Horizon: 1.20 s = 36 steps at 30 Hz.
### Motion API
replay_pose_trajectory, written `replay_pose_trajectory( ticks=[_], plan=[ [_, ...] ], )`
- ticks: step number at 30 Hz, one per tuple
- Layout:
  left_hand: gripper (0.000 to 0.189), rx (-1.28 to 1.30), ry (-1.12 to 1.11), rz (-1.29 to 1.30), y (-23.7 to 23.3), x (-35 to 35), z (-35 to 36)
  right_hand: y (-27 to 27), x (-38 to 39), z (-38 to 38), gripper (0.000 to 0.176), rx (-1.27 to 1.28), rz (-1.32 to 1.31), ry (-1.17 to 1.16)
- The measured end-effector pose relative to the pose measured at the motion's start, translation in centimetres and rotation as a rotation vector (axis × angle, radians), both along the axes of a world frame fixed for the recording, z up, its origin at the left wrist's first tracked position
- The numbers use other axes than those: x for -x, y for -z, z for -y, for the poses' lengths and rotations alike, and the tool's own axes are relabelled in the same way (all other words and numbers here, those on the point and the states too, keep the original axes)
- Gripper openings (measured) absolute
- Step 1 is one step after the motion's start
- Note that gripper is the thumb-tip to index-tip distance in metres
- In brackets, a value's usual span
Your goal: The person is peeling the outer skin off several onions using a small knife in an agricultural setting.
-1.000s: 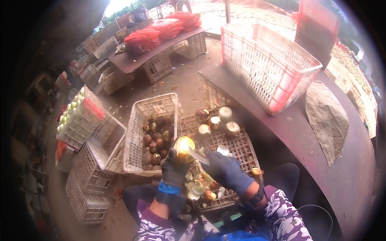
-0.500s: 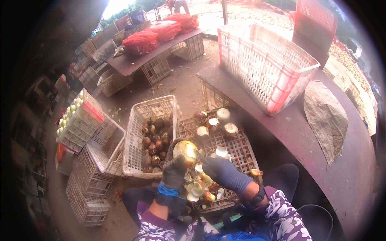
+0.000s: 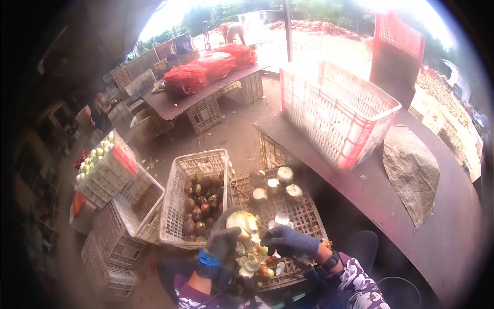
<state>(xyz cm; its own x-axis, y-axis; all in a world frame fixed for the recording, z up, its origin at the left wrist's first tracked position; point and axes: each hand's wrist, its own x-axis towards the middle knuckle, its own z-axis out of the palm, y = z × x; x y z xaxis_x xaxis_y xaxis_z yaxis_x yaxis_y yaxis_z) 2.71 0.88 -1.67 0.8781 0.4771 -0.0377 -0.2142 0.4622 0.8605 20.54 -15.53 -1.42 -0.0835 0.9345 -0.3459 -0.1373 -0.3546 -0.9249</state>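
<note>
My left hand [image 3: 220, 244], in a dark glove with a blue band at the wrist, is wrapped round a large, partly peeled onion [image 3: 242, 221], pale with yellow patches. Close to its right side is my right hand [image 3: 290, 241], also gloved, its fingers closed; what they pinch is too small to make out. Under both hands, curved pale peelings [image 3: 251, 261] lie heaped on a brown lattice crate surface [image 3: 303, 219]. Several whitish onions with cut tops, one of them this onion [image 3: 284, 174], stand on its far part.
A crate [image 3: 167, 213] of dark reddish-brown onions stands to the left. Farther left are stacked crates [image 3: 114, 234], the top one holding pale green-white onions [image 3: 96, 157]. A large white-and-red crate [image 3: 329, 118] and a cloth [image 3: 411, 170] rest on the right-hand table [image 3: 360, 180]. Red mesh bags [image 3: 211, 67] lie behind; a person [image 3: 233, 32] bends outside.
The view has tilted up, so the surroundings sit lower in the picture. My left hand has turned the onion, showing more white, and my right hand has shifted slightly beside it.
</note>
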Motion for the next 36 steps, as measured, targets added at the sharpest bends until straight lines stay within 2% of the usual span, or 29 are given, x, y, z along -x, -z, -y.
replay_pose_trajectory(
  ticks=[3,4,6,7,8,10,11,12,14,18,19,22,25,28,31,36],
  plan=[
    [0.063,0.049,0.024,-0.019,0.0,0.5,-0.4,1.3,-0.1,0.3,0.026,0.040,-0.137,-0.018],
    [0.062,0.057,0.027,-0.027,0.2,0.6,-0.5,1.1,0.2,0.4,0.026,0.029,-0.096,0.000],
    [0.063,-0.165,-0.083,-0.098,1.8,0.9,-1.3,0.5,0.9,0.5,0.027,0.009,-0.018,0.034],
    [0.061,-0.173,-0.133,-0.093,2.3,1.1,-1.4,0.5,0.7,0.5,0.027,0.050,-0.028,0.020],
    [0.059,-0.181,-0.183,-0.088,2.7,1.2,-1.5,0.4,1.0,0.4,0.027,0.008,0.013,0.112],
    [0.049,0.005,-0.264,0.013,0.5,0.8,-0.4,0.3,2.1,0.3,0.029,-0.082,0.099,0.295],
    [0.048,-0.162,-0.248,-0.038,3.2,1.1,-1.9,1.4,2.4,-0.1,0.044,-0.147,0.116,0.387],
    [0.047,-0.328,-0.240,-0.087,5.8,1.3,-3.4,2.4,2.6,-0.5,0.046,-0.251,0.191,0.438],
    [0.048,0.102,-0.166,0.079,1.6,-0.1,0.1,3.6,3.0,-1.3,0.051,-0.457,0.333,0.543],
    [0.060,0.117,-0.033,0.017,1.2,-0.9,2.5,1.3,3.1,-1.4,0.051,-0.416,0.646,0.508],
    [0.060,0.123,-0.024,0.014,1.3,-1.0,2.6,2.2,2.8,-1.6,0.050,-0.474,0.496,0.503],
    [0.056,0.152,0.004,0.002,1.3,-1.0,2.9,1.0,2.4,-1.1,0.049,-0.455,0.573,0.423],
    [0.052,0.181,0.026,-0.006,1.1,-0.8,3.1,1.5,2.4,-0.9,0.042,-0.545,0.567,0.447],
    [0.055,0.179,0.026,-0.006,1.6,-0.7,3.3,1.0,2.0,-0.7,0.043,-0.579,0.650,0.409],
    [0.061,0.155,0.017,-0.034,1.2,-0.6,3.7,1.2,1.8,-0.8,0.036,-0.542,0.830,0.370],
    [0.064,0.129,0.058,-0.065,1.4,-0.6,3.8,2.3,1.3,-1.2,0.036,-0.629,0.905,0.381]
  ],
)
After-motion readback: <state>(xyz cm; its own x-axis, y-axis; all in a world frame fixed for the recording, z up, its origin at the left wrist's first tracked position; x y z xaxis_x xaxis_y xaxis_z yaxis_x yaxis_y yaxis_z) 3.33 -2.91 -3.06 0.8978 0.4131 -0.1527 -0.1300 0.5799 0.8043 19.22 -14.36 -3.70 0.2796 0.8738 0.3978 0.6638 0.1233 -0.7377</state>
